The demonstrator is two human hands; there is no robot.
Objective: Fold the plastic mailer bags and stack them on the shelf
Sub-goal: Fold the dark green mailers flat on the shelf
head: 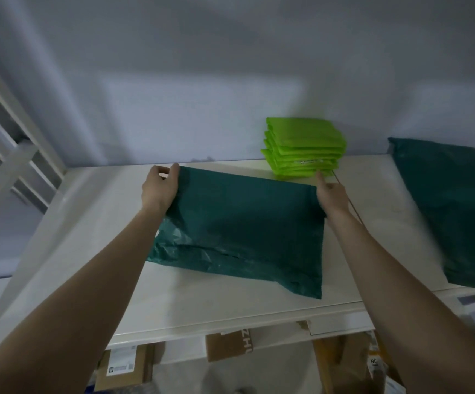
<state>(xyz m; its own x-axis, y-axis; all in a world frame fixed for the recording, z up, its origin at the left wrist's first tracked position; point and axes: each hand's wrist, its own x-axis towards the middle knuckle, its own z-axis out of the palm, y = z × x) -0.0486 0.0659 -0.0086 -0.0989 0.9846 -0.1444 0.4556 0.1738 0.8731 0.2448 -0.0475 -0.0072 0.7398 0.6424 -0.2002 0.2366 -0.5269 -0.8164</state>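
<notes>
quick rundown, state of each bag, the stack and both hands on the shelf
dark green mailer: flat on shelf, held at far corners
left hand: pinching its far left corner
right hand: at its far right corner
light green stack: folded, piled by wall
second dark green mailer: unfolded

We see a dark green mailer (242, 228) lying flat on the white shelf (230, 308), its near edge wrinkled and glossy, its far corners lifted slightly off the board. Behind it, against the wall, stands a neat stack (304, 147) of folded lime-green mailers, one showing a small label. Off to the right we find a second dark green mailer (455, 209) spread unfolded, reaching the shelf's front edge.
</notes>
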